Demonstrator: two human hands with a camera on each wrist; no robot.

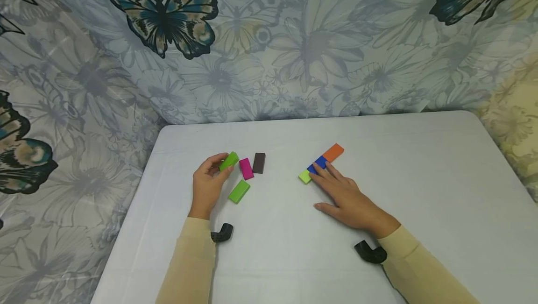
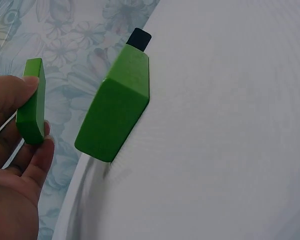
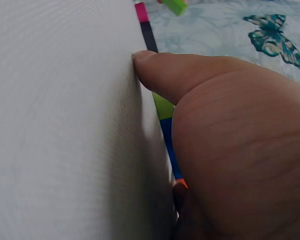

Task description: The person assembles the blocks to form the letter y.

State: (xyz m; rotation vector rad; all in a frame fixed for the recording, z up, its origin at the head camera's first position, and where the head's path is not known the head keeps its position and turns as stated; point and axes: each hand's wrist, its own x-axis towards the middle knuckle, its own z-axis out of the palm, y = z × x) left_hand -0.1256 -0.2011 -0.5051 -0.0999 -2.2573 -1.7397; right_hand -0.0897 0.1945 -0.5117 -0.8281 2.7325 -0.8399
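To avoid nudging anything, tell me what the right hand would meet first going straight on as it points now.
The right hand would probably first meet the blue rectangular block, right at its fingers; whether they already touch it is hard to judge.

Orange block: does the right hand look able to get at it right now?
Probably yes: the right hand grips nothing, and the orange block lies close by, uncovered in the head view.

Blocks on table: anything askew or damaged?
Nothing stands out; no damage visible. Orange block, blue block and lime block line up end to end at the right hand; the magenta block, dark block and loose green block lie at differing angles.
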